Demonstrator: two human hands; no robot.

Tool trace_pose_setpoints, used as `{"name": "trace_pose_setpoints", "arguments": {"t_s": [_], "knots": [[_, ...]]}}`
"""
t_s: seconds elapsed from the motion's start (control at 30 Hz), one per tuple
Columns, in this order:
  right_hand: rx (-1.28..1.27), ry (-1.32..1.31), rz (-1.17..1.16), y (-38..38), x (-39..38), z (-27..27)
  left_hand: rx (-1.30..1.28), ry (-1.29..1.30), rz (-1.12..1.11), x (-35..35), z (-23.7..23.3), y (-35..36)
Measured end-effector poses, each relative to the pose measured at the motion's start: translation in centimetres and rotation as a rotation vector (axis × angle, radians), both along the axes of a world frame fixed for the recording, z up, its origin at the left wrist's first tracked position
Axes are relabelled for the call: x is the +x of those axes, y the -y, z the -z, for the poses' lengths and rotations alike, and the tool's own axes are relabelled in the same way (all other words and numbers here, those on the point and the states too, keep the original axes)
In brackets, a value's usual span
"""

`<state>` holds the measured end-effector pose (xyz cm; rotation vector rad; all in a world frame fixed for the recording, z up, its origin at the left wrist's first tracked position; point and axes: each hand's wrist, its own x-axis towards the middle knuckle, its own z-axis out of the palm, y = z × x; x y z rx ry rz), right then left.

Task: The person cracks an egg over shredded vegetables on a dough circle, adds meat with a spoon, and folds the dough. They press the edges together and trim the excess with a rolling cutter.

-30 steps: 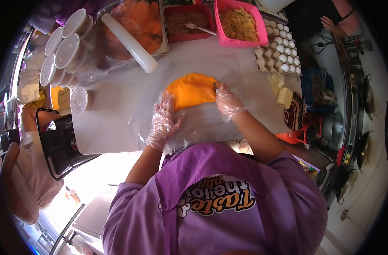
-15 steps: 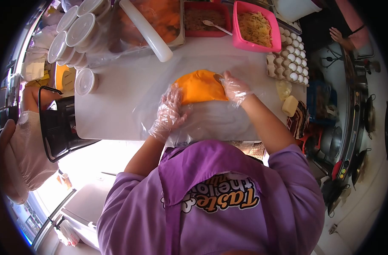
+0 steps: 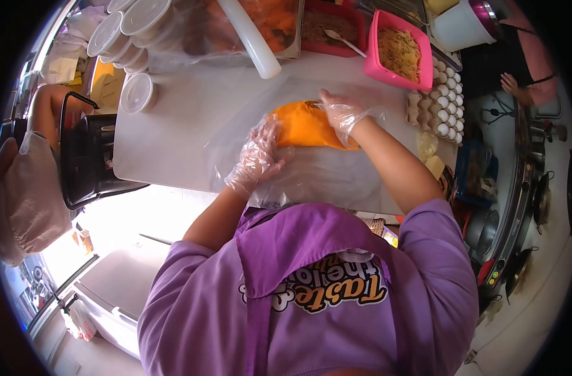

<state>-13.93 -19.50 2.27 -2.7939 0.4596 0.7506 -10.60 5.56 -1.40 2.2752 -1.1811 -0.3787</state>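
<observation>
A folded, half-moon piece of orange dough (image 3: 306,127) lies on a clear plastic sheet (image 3: 317,172) on the table. My left hand (image 3: 259,149), in a thin clear plastic glove, rests open with fingers spread against the dough's left end. My right hand (image 3: 342,114), gloved the same way, is over the dough's upper right edge with its fingers stretched out. It covers part of the dough's right end.
Beyond my hands stand a white rolling pin (image 3: 254,44), a pink container of shredded filling (image 3: 416,75), and a pink tray with a spoon (image 3: 317,39). Egg trays (image 3: 424,111) are at the right, lidded plastic tubs (image 3: 138,94) at the left. A person's hand (image 3: 511,83) shows at far right.
My right hand has moved from the dough's right end onto its upper right edge. My left hand stays at the left end. The whole view has shifted slightly.
</observation>
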Motion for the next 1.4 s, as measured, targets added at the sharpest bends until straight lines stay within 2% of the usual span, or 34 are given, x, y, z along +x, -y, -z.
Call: {"name": "trace_pose_setpoints", "arguments": {"t_s": [0.13, 0.4, 0.47, 0.5, 0.57, 0.6, 0.67, 0.83, 0.9, 1.1, 1.3, 1.4], "knots": [[-0.057, -0.067, -0.167, -1.4, 1.6, -2.9, -0.021, -0.005, 0.009, 0.1, 0.0, 0.0], [-0.150, 0.011, -0.335, -2.7, 2.9, -2.8, -0.024, -0.129, -0.026, 0.1, 0.1, -1.0], [-0.180, 0.005, -0.366, -3.1, 3.2, -2.8, -0.277, -0.254, -0.008, 0.4, 2.5, -2.0], [-0.209, 0.000, -0.391, -3.4, 3.3, -2.8, -0.279, -0.255, -0.012, 0.4, 3.7, -2.2], [-0.208, 0.005, -0.425, -3.7, 3.5, -2.7, -0.543, -0.389, -0.028, 0.4, 5.1, -2.3], [-0.205, 0.011, -0.455, -3.8, 3.6, -2.7, -0.545, -0.389, -0.033, 0.3, 5.7, -2.3], [-0.196, 0.012, -0.478, -4.2, 3.8, -2.5, -0.768, -0.639, -0.056, 0.1, 5.7, -2.0], [-0.167, 0.018, -0.547, -4.9, 3.9, -2.6, -0.708, -0.683, -0.096, 0.3, 5.4, -2.4], [-0.219, 0.127, -0.618, -4.6, 3.8, -1.4, -0.700, -0.685, -0.101, 0.2, 5.8, -2.4], [-0.215, 0.127, -0.705, -4.9, 4.6, -2.3, -0.778, -0.748, -0.156, -0.1, 5.4, -2.2], [-0.198, -0.004, -0.708, -5.5, 4.9, -2.7, -0.772, -0.730, -0.155, 0.1, 5.5, -2.2], [-0.160, 0.011, -0.680, -6.3, 4.7, -1.9, -0.738, -0.740, -0.184, 0.1, 4.9, -2.2]]}}
